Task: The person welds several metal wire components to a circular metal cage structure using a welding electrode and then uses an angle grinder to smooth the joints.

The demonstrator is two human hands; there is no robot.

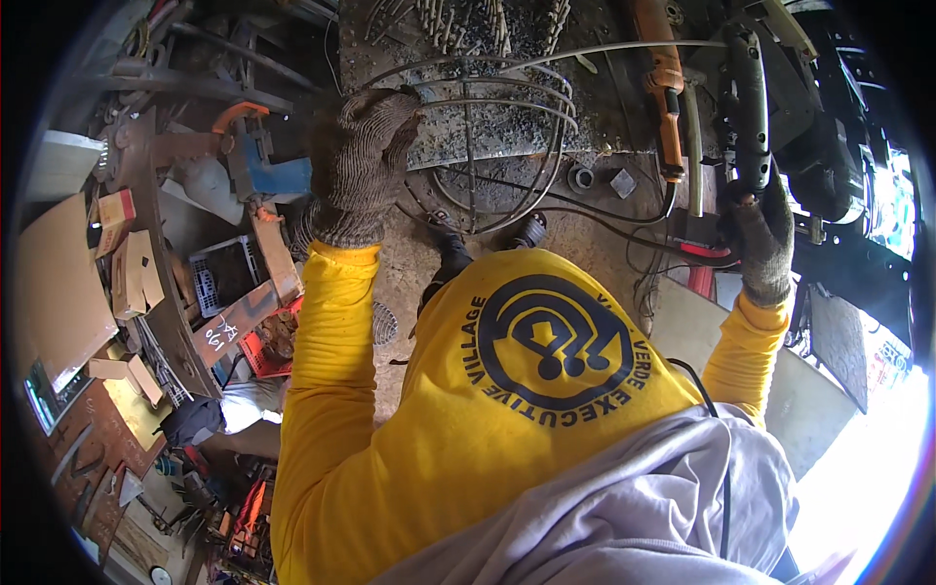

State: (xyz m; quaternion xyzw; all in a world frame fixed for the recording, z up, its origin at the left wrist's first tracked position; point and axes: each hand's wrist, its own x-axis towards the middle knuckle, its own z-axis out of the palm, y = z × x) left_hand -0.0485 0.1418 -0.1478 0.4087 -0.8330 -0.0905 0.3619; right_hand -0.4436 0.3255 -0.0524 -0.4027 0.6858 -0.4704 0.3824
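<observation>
My left hand (366, 166), in a dark knitted work glove, closes on the left side of a round frame (468, 102) of bent metal rod. The frame has several curved hoops and a straight upright bar, and it stands at the metal worktable's near edge. To the right, my gloved right hand (767, 239) grips the lower end of a grey-green welding electrode holder (749, 112). A thin pale welding rod (624, 44) reaches left from the holder's top, above the hoops. My glove hides part of the holder's handle.
Dark crumbs and short twisted metal pieces litter the worktable (439, 146). An orange power tool (665, 83) lies at its right, with a black cord (624, 219) looping below. A steel ring (581, 177) is nearby. Cardboard boxes (135, 276) and a blue clamp (278, 177) crowd the left.
</observation>
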